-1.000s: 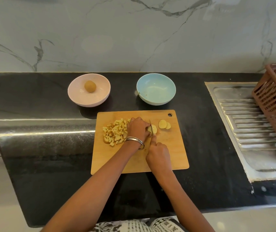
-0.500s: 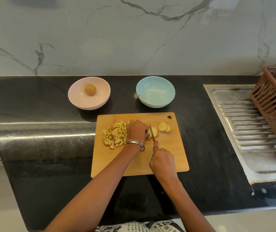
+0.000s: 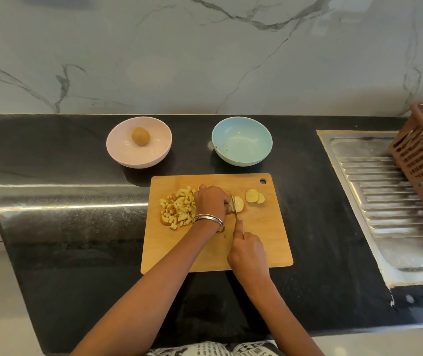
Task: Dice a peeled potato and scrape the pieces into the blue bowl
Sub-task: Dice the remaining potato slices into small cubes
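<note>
Fingers [image 3: 227,205] pin potato [image 3: 238,203] mid-board [image 3: 269,240].

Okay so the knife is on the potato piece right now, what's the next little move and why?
Probably press the knife down through the potato piece that the left hand steadies, finishing this slice. The right hand grips the handle, forefinger along the blade's back. Two slices lie uncut, and the blue bowl holds no dice.

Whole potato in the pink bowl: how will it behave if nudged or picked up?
The potato looks rounded, so it would probably roll across the pink bowl, whose curved wall should stop it. It looks solid, so likely stiff and fairly heavy for its size. Surface slip can't be judged.
</note>
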